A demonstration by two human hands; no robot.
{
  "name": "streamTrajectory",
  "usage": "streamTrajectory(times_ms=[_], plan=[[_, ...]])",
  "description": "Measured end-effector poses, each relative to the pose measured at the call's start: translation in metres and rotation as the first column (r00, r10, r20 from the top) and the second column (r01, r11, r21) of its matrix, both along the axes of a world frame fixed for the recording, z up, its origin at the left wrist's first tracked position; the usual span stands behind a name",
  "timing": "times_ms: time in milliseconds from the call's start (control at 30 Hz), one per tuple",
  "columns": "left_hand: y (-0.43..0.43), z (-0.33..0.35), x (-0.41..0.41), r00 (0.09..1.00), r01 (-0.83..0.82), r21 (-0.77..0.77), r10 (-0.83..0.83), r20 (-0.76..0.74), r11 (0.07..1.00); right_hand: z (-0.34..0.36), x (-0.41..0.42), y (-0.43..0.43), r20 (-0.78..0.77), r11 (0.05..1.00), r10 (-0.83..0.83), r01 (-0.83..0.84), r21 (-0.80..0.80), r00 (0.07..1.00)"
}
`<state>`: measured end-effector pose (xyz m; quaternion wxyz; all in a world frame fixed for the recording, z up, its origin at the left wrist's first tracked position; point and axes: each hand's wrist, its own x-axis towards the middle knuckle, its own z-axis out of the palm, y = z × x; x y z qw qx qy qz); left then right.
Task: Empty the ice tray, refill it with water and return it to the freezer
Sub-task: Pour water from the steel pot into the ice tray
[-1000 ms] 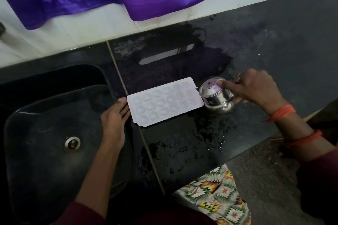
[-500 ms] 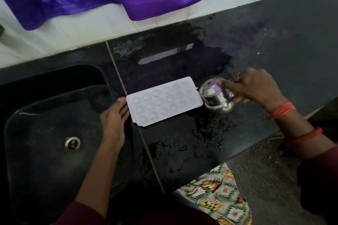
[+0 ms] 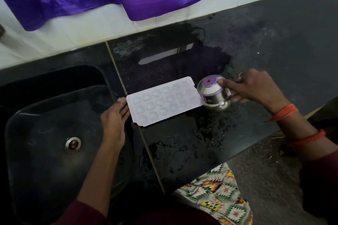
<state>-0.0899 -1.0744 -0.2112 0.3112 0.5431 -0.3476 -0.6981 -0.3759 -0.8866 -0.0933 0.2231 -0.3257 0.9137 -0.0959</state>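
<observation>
Right hand [image 3: 256,88] wrapped round tipped pot [image 3: 213,96] at 3 o'clock of ice tray [image 3: 162,101]; left hand [image 3: 113,120] flat-fingered at 9; could overfill, flood table [image 3: 274,42].

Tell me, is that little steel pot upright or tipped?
Tipped: the right hand grips the steel pot with its top leaning left toward the ice tray. Whether water is flowing, cannot tell.
</observation>
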Motion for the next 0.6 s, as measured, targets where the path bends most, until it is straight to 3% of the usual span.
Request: streamTrajectory(times_ms=[167,600], plan=[[-0.001,0.000,-0.001,1.000,-0.006,0.004,0.006,0.008,1.000,0.009,0.009,0.002,0.083,0.990,-0.051,0.062,-0.127,0.995],[-0.001,-0.001,0.000,1.000,-0.008,0.015,0.008,0.015,1.000,-0.003,0.005,0.017,-0.081,0.999,-0.003,0.000,-0.039,0.997]])
